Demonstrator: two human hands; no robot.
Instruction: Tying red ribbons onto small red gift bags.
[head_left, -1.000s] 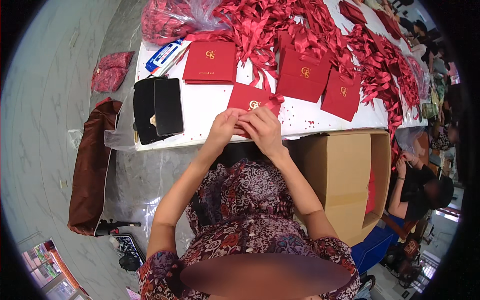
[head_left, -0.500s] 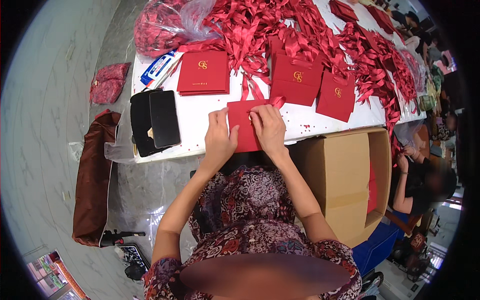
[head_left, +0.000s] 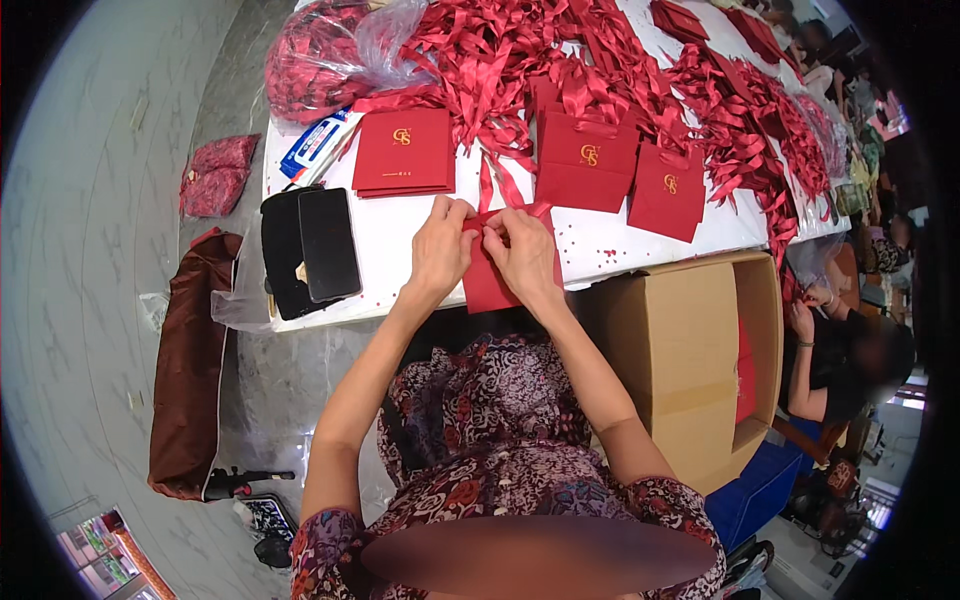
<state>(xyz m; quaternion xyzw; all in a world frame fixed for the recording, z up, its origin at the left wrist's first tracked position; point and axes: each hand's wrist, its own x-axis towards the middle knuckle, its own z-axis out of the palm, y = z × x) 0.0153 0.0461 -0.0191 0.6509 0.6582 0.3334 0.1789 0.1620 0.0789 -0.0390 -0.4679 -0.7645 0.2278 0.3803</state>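
A flat red paper gift bag [head_left: 498, 285] lies at the table's near edge, partly covered by my hands. My left hand [head_left: 440, 250] is closed at its upper left, thumb and fingers pinching near the top edge. Beside it, my right hand [head_left: 520, 255] is also closed, its thumb and fingertips together on the upper part of the bag. A short red ribbon [head_left: 541, 208] end sticks out past my right hand. Whether my fingertips hold ribbon or only the bag is hidden. Just beyond lies a stack of red bags [head_left: 405, 160] with a gold emblem.
More red bags [head_left: 588, 170] lie to the right, below a big heap of red ribbons [head_left: 490, 70]. A phone [head_left: 330, 245] and a blue-white packet [head_left: 318, 145] are at left. A cardboard box [head_left: 690, 370] stands against the table's right front. At far right a person [head_left: 835, 350] works.
Both hands have drawn closer together at the bag's top, with fingers pinched. The bag has shifted slightly right and nearer me, and less ribbon shows.
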